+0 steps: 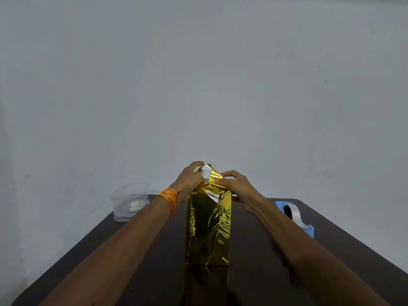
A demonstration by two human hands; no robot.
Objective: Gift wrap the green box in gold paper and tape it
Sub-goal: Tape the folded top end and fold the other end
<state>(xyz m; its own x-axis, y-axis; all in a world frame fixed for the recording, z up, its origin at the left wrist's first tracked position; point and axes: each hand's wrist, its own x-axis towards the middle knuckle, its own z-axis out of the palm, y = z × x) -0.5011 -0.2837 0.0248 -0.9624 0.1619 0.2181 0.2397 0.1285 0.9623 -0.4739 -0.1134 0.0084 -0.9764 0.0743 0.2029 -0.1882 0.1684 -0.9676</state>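
The gold paper (207, 228) sits in the lower middle of the frame, wrapped crinkled and shiny around a long box shape that runs from the bottom centre up toward the middle; the box under it is fully covered, so its colour cannot be seen. It lies on a dark table (331, 250), whose glossy top mirrors the gold at the near end. At the upper end of the package the paper stands up in a loose flap, its silver underside (206, 171) turned toward the camera. The left hand (189, 180) comes in from the lower left and grips this flap, fingers curled over its top and left side. The right hand (236, 186) comes in from the lower right, and its thumb and fingertips pinch the paper at the flap's right edge, with the rest of the hand lying along the package's upper right corner. The two hands are close together, nearly touching across the flap. An orange thread band (169, 198) circles the left wrist. To the right of the package, near the table's right edge, stands a blue tape dispenser (309, 230) holding a roll of tape (292, 212). At the left, on the table's far corner, is a clear plastic container (130, 202) with something white inside. A plain pale wall (198, 74) fills the upper frame.
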